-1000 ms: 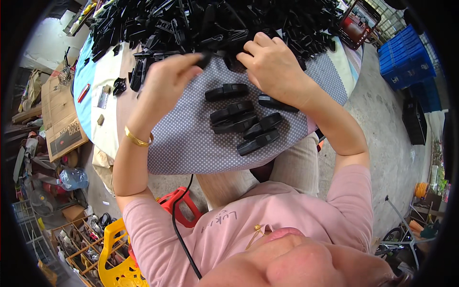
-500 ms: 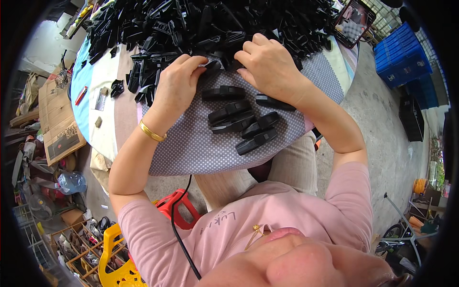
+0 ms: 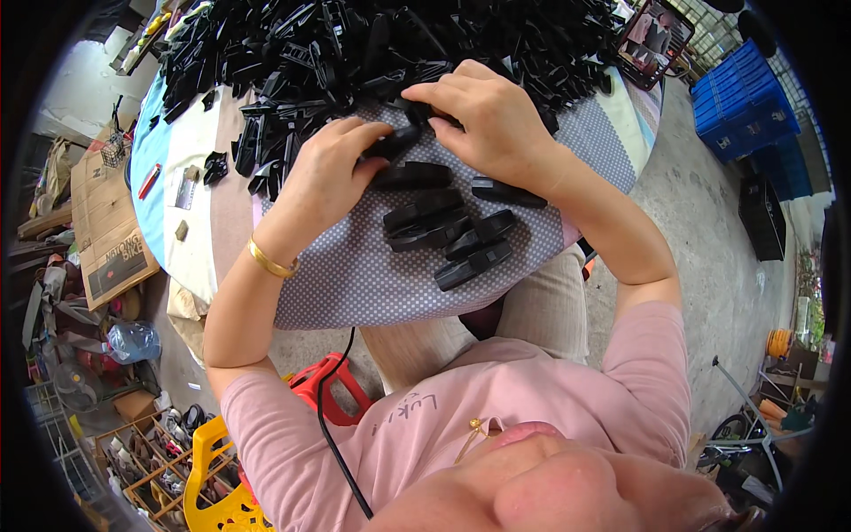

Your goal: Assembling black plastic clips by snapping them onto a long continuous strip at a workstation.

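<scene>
Gripping a black part (image 3: 396,142) between two hands, above the near edge of a dark pile (image 3: 319,58)

Left hand (image 3: 332,158) pinches it, thumb and fingers nearly together; right hand (image 3: 496,120) is half curled at its far end, grip too dark to tell; a loose pinch or slanted push could let it slip, perhaps knocking the black blocks (image 3: 432,232) on the surface (image 3: 328,288); since half a second ago, the right fingertips have shifted leftward and the left hand has dropped slightly.

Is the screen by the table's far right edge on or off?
On: the screen shows a bright, coloured picture inside its dark frame.
</scene>
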Action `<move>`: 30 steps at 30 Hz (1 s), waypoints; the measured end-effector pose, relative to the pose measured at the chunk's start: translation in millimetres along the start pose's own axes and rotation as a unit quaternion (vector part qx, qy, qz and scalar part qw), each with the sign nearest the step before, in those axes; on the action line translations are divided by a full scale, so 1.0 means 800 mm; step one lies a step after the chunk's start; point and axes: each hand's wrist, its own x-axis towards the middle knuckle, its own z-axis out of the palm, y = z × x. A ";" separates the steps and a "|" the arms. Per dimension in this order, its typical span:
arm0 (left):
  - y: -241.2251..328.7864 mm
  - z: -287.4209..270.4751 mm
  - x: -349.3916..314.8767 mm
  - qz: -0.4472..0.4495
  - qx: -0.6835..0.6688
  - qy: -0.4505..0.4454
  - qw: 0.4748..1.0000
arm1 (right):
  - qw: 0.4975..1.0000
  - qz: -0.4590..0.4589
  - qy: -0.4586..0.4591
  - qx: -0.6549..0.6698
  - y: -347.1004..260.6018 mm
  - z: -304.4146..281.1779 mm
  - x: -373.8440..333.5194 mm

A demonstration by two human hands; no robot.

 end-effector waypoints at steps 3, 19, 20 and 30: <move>0.003 0.003 0.002 0.046 -0.019 -0.016 0.999 | 0.996 0.002 0.027 0.083 -0.001 -0.001 0.004; 0.028 -0.013 -0.015 -0.054 -0.046 -0.082 0.994 | 0.929 0.042 -0.135 0.341 -0.002 -0.008 0.001; 0.026 -0.012 -0.016 -0.053 -0.023 -0.056 0.997 | 0.933 0.029 -0.165 0.319 0.000 -0.009 0.000; 0.017 -0.017 0.001 -0.263 -0.271 -0.141 0.915 | 0.972 0.007 -0.211 0.106 0.005 -0.015 -0.012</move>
